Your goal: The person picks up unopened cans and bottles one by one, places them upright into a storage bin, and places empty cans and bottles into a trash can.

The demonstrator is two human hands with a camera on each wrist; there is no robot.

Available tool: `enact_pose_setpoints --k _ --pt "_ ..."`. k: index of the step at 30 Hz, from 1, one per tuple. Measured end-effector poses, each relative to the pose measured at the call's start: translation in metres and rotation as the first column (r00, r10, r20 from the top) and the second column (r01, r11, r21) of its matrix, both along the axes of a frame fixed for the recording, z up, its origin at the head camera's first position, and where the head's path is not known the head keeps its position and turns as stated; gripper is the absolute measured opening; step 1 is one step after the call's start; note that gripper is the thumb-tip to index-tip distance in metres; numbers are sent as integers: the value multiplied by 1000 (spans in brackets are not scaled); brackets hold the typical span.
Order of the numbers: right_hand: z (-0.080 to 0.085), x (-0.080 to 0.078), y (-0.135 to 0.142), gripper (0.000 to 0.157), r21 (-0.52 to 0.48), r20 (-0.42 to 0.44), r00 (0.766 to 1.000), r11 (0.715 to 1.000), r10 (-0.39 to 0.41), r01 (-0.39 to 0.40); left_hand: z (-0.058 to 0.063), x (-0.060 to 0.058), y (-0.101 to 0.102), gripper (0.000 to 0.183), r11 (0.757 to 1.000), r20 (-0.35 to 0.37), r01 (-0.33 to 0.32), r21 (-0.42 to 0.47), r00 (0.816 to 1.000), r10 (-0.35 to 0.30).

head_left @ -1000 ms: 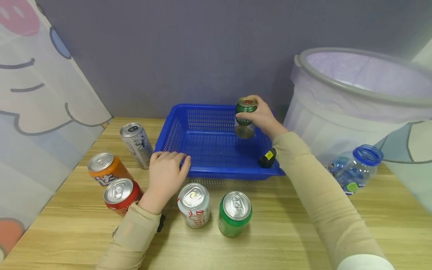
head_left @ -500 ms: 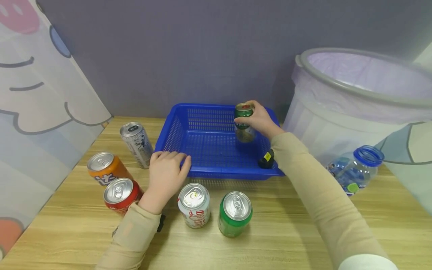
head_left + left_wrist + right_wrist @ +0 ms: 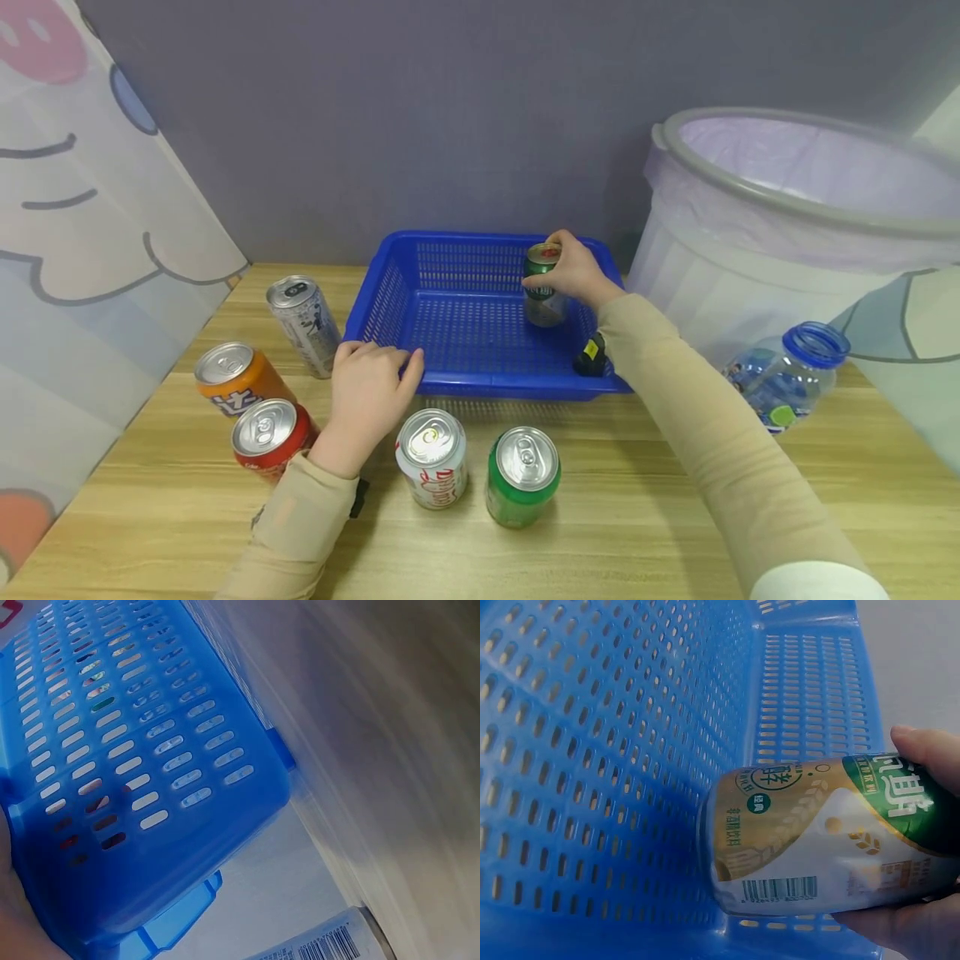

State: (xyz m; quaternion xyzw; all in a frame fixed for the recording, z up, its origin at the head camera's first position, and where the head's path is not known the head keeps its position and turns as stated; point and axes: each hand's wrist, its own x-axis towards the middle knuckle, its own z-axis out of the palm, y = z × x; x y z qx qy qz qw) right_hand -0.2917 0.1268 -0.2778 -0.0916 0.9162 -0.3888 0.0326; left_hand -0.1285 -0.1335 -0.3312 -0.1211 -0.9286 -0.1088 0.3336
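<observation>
My right hand holds a green and gold drink can by its upper part, thumb on one side and fingers on the other. It stands upright inside the blue plastic basket, towards the back right; in the right wrist view the base of the can is at the basket floor, touching or nearly so. My left hand grips the basket's front left corner, fingers bent over the rim. The basket's slotted wall fills much of the left wrist view.
Left of the basket are a silver can, an orange can and a red can. In front stand a white can and a green can. A lined bin and a clear bottle are at right.
My right hand has lowered the green and gold can further into the basket. The left hand has stayed on the rim, and the other cans have not moved.
</observation>
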Motion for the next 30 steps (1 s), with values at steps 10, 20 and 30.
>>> enact_pose_setpoints --k 10,20,30 --pt "0 -2 2 75 82 2 1000 997 4 -4 3 1 1 45 999 65 -16 -49 998 19" --pt "-1 -2 2 76 100 -8 1000 995 9 -8 5 2 -1 58 996 95 -7 -89 995 16" --pt "-1 -4 2 76 140 -27 1000 990 7 -4 4 1 -2 74 994 21 22 -104 1000 -19"
